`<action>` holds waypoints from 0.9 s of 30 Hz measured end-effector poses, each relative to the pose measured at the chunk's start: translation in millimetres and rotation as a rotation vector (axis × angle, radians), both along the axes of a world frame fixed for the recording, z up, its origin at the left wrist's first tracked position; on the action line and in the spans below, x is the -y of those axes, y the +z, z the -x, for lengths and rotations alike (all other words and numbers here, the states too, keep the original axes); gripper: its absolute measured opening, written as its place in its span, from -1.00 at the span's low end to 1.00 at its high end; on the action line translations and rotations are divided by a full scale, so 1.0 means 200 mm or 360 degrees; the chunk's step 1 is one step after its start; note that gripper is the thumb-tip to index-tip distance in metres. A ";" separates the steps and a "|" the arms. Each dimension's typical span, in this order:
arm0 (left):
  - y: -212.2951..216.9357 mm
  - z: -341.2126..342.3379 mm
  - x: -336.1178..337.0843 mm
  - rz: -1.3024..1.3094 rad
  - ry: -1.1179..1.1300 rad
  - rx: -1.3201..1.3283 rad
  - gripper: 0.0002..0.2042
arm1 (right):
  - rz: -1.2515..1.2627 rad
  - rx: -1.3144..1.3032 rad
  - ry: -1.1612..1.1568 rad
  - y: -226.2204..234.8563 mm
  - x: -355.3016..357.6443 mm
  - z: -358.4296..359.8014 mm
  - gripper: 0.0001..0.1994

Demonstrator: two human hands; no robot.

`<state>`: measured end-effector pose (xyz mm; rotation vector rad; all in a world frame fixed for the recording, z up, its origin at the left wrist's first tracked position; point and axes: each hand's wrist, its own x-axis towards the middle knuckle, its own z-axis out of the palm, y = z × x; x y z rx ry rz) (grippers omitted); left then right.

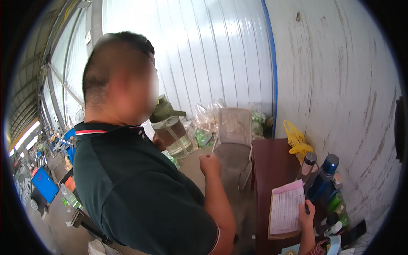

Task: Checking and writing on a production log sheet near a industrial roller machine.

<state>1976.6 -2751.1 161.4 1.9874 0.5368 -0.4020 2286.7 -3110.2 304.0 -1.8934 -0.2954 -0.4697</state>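
Note:
My right hand [307, 213] comes in at the lower right from a red checkered sleeve [316, 250]. Its fingers are closed around a dark pen [307, 208], and the hand rests on the right side of a pad of printed forms [285, 212] with a pink sheet at its top. The pad lies on a dark reddish-brown table [272, 163]. My left hand is out of view. Close on the left stands a person in a dark polo shirt [140, 199], holding a large clear jug with a green lid [173, 134] up to the mouth; that person's other hand [210, 165] is a fist.
Along the table's right side, by the wall, stand a blue flask [325, 174], a clear bottle [307, 165] and green bottles [338, 204]. A yellow plastic bag [297, 140] lies behind them. Beyond the table is a grey mesh chair [233, 140], with filled plastic bags [208, 119] behind it.

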 end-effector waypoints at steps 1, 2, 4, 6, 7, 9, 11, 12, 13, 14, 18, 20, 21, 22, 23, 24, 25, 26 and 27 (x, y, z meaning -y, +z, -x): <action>0.00 0.00 0.00 -0.0004 0.0003 -0.0015 -0.67 | 0.0002 0.0013 -0.0013 0.00 0.00 -0.01 -0.88; 0.00 -0.01 0.01 -0.0006 -0.0003 -0.0034 -0.67 | -0.0012 0.0004 -0.0049 -0.01 0.01 -0.01 -0.88; 0.00 -0.03 0.02 -0.0013 -0.0022 -0.0050 -0.67 | -0.0020 -0.0046 -0.0057 -0.05 0.05 0.01 -0.88; 0.00 -0.05 0.03 -0.0002 -0.0056 -0.0073 -0.67 | -0.0017 -0.0075 -0.0095 -0.10 0.11 0.03 -0.89; -0.01 -0.06 0.04 -0.0009 -0.0064 -0.0089 -0.67 | -0.0036 -0.0045 -0.0106 -0.17 0.13 0.03 -0.89; -0.01 -0.07 0.05 -0.0021 -0.0082 -0.0111 -0.67 | -0.0060 -0.0019 -0.0135 -0.23 0.17 0.05 -0.89; 0.00 -0.09 0.05 -0.0029 -0.0104 -0.0120 -0.67 | -0.0094 -0.0160 -0.0172 -0.24 0.19 0.08 -0.90; 0.00 -0.10 0.06 -0.0022 -0.0125 -0.0123 -0.67 | -0.0092 -0.0162 -0.0190 -0.24 0.20 0.10 -0.90; -0.01 -0.12 0.07 -0.0022 -0.0139 -0.0125 -0.68 | -0.0113 -0.0158 -0.0198 -0.25 0.21 0.11 -0.90; -0.01 -0.13 0.06 -0.0024 -0.0154 -0.0127 -0.68 | -0.0132 -0.0153 -0.0206 -0.26 0.21 0.11 -0.91; -0.02 -0.18 0.07 -0.0035 -0.0198 -0.0121 -0.68 | -0.0190 -0.0195 -0.0198 -0.28 0.20 0.12 -0.90; -0.02 -0.21 0.07 -0.0032 -0.0221 -0.0113 -0.68 | -0.0147 -0.0209 -0.0237 -0.27 0.20 0.12 -0.90; -0.03 -0.20 0.07 -0.0029 -0.0224 -0.0109 -0.68 | -0.0115 -0.0233 -0.0255 -0.27 0.20 0.13 -0.90; -0.03 -0.22 0.08 -0.0028 -0.0237 -0.0097 -0.68 | -0.0095 -0.0210 -0.0280 -0.30 0.22 0.12 -0.90; -0.03 -0.22 0.09 -0.0025 -0.0253 -0.0092 -0.68 | -0.0087 -0.0186 -0.0295 -0.34 0.23 0.13 -0.90; -0.03 -0.22 0.09 -0.0024 -0.0256 -0.0083 -0.68 | -0.0081 -0.0182 -0.0281 -0.38 0.24 0.14 -0.89; -0.05 -0.23 0.09 -0.0025 -0.0258 -0.0082 -0.68 | -0.0078 -0.0166 -0.0268 -0.38 0.24 0.13 -0.89; -0.07 -0.23 0.09 -0.0017 -0.0261 -0.0089 -0.68 | -0.0028 -0.0157 -0.0313 -0.38 0.23 0.14 -0.89; -0.07 -0.21 0.10 -0.0015 -0.0274 -0.0094 -0.68 | -0.0022 -0.0129 -0.0323 -0.38 0.24 0.15 -0.89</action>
